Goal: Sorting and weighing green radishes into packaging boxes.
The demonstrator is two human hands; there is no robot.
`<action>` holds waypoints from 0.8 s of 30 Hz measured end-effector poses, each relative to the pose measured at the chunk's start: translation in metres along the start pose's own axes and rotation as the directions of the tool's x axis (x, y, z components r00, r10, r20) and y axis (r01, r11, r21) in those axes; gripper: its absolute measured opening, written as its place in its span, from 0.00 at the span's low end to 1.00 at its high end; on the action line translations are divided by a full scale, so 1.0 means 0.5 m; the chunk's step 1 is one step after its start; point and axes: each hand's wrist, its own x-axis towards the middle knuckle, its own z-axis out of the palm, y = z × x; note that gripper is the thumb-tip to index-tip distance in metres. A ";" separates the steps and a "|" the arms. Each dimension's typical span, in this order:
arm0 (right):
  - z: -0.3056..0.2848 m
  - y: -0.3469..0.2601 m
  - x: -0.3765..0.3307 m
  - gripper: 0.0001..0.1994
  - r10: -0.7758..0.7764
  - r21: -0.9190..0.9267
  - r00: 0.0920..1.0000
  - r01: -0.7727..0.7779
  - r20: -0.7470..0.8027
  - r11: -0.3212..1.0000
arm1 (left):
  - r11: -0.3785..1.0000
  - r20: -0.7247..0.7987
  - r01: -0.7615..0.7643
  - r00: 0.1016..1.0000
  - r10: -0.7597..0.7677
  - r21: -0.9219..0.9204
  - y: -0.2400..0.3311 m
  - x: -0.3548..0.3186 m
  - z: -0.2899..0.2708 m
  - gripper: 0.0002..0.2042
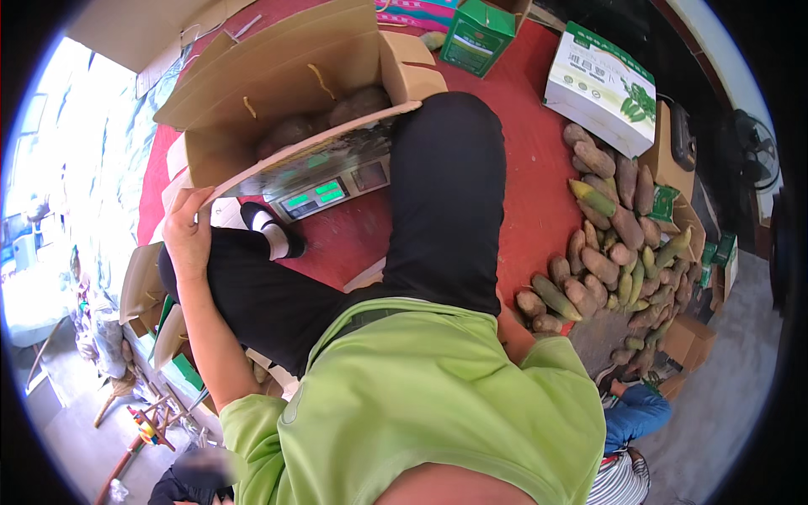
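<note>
While roots point(610, 240) lie rightward, left hand point(187, 229) grips box flap point(252, 172).

Light: bright daylight from left | Glare: left rim blown out | Shadows: soft | Distortion: strong fisheye bending, black vignette at rim | Focus: centre sharp

Open brown cardboard box point(278, 93) at eleven o'clock, flaps spread, resting on a scale with a green-lit display screen point(316, 198) just below its front edge, left hand point(189, 231) gripping its near corner flap. Small green carton point(477, 35) at twelve o'clock; larger white carton with green printing point(599, 88) at one o'clock, lying tilted on the red mat. More brown and green-and-white boxes point(703, 261) stacked at three o'clock, small and partly hidden.
</note>
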 end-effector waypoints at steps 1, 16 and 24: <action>-0.004 0.003 0.011 0.29 0.012 0.020 1.000 -0.012 -0.006 1.000 | 1.000 0.008 -0.002 1.000 0.002 0.000 0.003 0.003 0.001 0.07; -0.480 -0.870 -0.162 0.23 -0.678 0.041 0.363 0.896 -0.639 0.442 | 0.999 0.009 -0.047 0.999 0.047 -0.011 0.000 0.001 -0.010 0.09; -0.338 -1.190 -0.247 0.22 -0.951 -0.036 0.043 0.998 -0.306 0.057 | 0.999 0.001 -0.037 0.999 0.037 -0.016 -0.009 -0.002 -0.010 0.10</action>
